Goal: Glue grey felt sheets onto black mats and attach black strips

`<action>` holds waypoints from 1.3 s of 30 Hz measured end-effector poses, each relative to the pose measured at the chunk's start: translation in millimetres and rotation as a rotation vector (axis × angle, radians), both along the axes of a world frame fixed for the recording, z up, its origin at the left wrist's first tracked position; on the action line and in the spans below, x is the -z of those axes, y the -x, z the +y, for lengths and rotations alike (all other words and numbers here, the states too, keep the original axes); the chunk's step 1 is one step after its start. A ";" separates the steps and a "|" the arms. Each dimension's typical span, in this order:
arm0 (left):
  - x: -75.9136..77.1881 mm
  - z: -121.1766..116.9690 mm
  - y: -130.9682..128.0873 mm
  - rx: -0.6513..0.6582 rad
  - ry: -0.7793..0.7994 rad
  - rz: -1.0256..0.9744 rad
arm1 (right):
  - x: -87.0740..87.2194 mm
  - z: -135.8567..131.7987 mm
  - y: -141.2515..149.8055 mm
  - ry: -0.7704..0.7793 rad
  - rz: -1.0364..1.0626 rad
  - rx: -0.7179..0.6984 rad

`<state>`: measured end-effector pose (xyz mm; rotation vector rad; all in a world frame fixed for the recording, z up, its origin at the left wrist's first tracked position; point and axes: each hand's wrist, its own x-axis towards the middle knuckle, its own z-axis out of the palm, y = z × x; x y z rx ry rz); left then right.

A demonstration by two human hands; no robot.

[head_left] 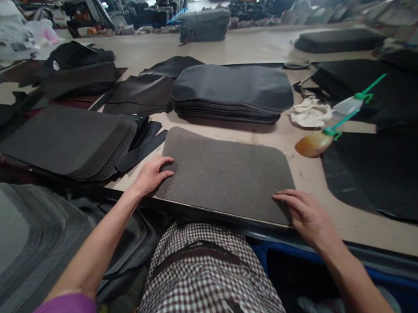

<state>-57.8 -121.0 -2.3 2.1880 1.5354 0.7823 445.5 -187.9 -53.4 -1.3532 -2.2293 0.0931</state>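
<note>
A dark grey, rounded flat panel (pixel 223 175) lies at the table's front edge, speckled with small pale flecks. My left hand (pixel 153 175) rests at its left edge, thumb and fingers apart. At the right edge, my right hand (pixel 303 211) touches the panel with its fingertips, the fingers slightly bent and loosely spread. Neither hand grips anything. Behind the panel sits a stack of black rounded pieces (pixel 231 92). To the right lie a squeeze bottle with amber liquid (pixel 313 144) and a clear bottle (pixel 348 105), both with green nozzles.
A stack of dark sheets (pixel 64 139) stands on the left, with grey panels (pixel 2 224) piled lower down. A crumpled white cloth (pixel 310 112) lies by the bottles. Black material (pixel 395 168) covers the right side. More dark stacks (pixel 205 26) stand farther back.
</note>
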 end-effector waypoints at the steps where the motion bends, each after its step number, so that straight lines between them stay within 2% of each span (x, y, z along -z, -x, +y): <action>1: 0.3 0.2 -0.1 -0.001 -0.002 -0.007 | 0.3 -0.2 -0.1 0.001 0.000 0.005; 11: 2.0 -0.7 0.4 -0.007 0.002 0.058 | -0.5 -1.5 1.1 0.009 0.022 0.005; 16: 8.4 -6.2 1.6 -0.096 -0.106 0.308 | -7.9 -6.4 12.3 0.032 0.107 0.066; 19: 16.9 -6.6 4.5 -0.064 -0.081 0.420 | -12.3 -6.5 15.5 0.042 0.175 0.133; 23: 23.6 -2.4 12.6 -0.018 -0.027 0.409 | -21.2 -6.3 13.2 0.110 0.203 0.118; 26: 16.6 0.3 12.4 -0.082 -0.024 0.349 | -30.0 -1.0 11.5 0.114 0.196 0.121; 29: 2.2 0.8 -9.0 -0.074 -0.076 0.320 | -37.4 19.8 15.2 0.041 0.150 0.172; 33: -11.3 8.4 -67.4 0.179 -0.084 0.334 | -37.7 70.6 30.5 -0.034 -0.049 0.147; 36: -11.6 30.2 -99.5 0.293 -0.085 0.382 | -26.9 106.9 39.8 -0.015 -0.200 0.165; 39: -4.8 61.6 -98.9 0.234 -0.073 0.416 | -12.2 126.7 40.3 0.048 -0.284 0.226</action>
